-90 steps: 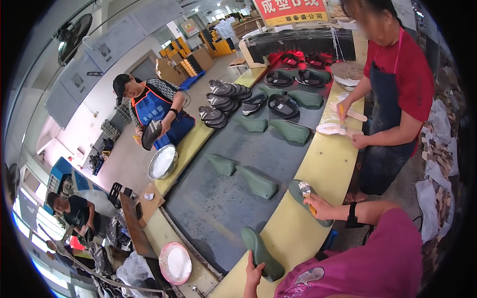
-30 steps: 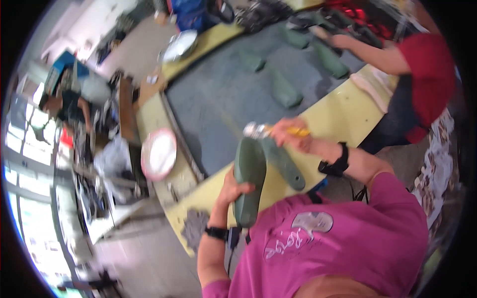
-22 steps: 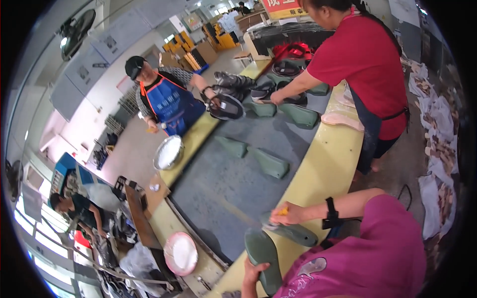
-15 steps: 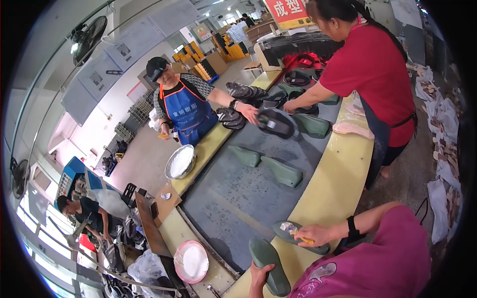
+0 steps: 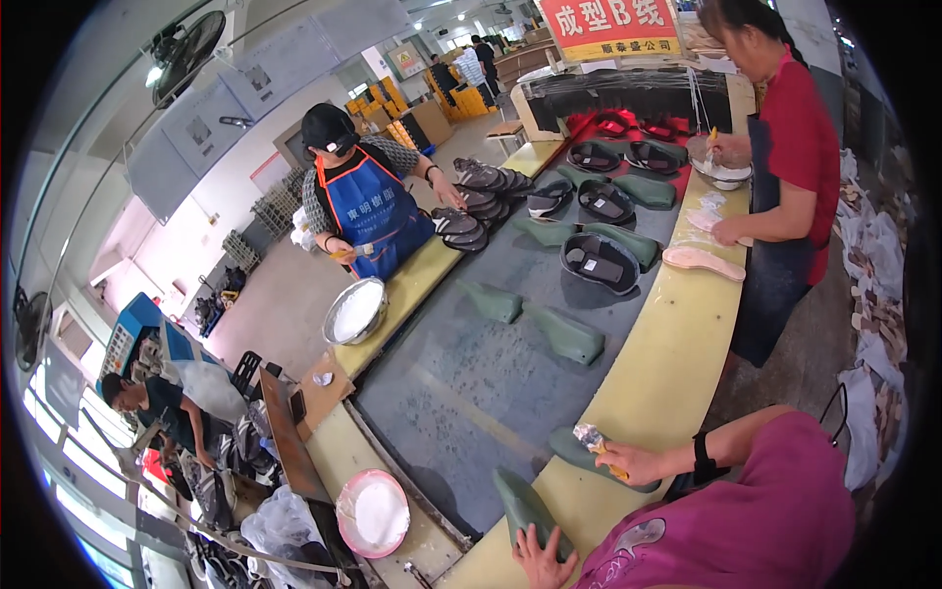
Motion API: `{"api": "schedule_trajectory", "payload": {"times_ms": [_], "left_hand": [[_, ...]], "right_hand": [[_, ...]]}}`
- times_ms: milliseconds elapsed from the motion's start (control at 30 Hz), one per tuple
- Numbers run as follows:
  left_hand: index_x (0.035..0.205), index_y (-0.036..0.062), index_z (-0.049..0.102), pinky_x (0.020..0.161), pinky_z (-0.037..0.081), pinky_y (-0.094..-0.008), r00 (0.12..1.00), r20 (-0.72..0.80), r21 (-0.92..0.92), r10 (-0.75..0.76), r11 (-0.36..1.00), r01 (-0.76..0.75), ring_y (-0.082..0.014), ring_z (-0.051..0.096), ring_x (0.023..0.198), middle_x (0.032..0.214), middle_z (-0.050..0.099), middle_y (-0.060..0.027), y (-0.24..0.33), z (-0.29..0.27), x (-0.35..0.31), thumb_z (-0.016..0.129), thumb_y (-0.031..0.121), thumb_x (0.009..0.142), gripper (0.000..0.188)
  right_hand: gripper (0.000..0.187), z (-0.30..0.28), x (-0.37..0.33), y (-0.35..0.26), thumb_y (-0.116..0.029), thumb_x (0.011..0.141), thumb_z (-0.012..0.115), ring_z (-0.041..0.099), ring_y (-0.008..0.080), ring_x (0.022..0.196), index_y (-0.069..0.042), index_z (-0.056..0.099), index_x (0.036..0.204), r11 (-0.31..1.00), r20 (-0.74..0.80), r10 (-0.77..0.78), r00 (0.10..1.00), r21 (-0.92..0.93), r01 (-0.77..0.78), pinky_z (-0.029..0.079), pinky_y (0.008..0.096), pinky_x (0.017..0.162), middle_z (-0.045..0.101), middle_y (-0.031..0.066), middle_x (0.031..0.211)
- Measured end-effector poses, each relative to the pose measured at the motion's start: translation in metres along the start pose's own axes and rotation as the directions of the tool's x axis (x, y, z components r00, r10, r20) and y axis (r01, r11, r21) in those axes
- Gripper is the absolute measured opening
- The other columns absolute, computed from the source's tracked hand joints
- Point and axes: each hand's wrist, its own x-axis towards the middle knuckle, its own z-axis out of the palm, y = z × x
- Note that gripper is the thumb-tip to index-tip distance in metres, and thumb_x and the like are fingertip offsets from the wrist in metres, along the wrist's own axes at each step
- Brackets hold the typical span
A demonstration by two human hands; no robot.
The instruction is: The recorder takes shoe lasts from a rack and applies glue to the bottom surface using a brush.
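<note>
Two hands: left hand on green last, right hand gripping brush.

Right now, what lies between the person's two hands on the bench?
In the head view, only bare yellow bench edge separates the left hand, on a green shoe last, from the right hand with its brush.

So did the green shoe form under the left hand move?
Cannot tell: the left hand rests on the green shoe form at the yellow table edge, as before, but the camera swung.
</note>
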Motion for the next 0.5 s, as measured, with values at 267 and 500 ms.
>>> {"api": "schedule_trajectory", "payload": {"times_ms": [267,500], "left_hand": [[0.116,0.0161,0.05,0.09,0.024,-0.0639,0.988,0.147,0.139,-0.056,0.99,0.036,-0.0484,0.019,0.124,0.136,0.025,-0.0205,0.006,0.011,-0.006,0.077,0.032,0.05,0.073],[0.115,0.0184,0.049,0.086,0.027,-0.0659,0.974,0.125,-0.014,-0.187,0.982,0.191,-0.0496,0.016,0.125,0.141,0.022,-0.0156,-0.046,0.026,0.085,0.076,0.035,0.052,0.071]], "right_hand": [[0.047,-0.022,-0.002,0.007,0.005,0.06,0.06,0.044,0.0369,0.1,-0.006,0.046,0.104,0.992,-0.021,0.126,0.992,-0.018,-0.126,0.039,0.041,0.083,0.044,0.0174,0.107],[0.041,-0.025,0.011,0.011,0.006,0.063,0.057,0.046,0.0385,0.1,-0.005,0.047,0.101,0.982,-0.146,0.181,0.973,-0.024,-0.186,0.041,0.0408,0.082,0.045,0.0182,0.109]]}}
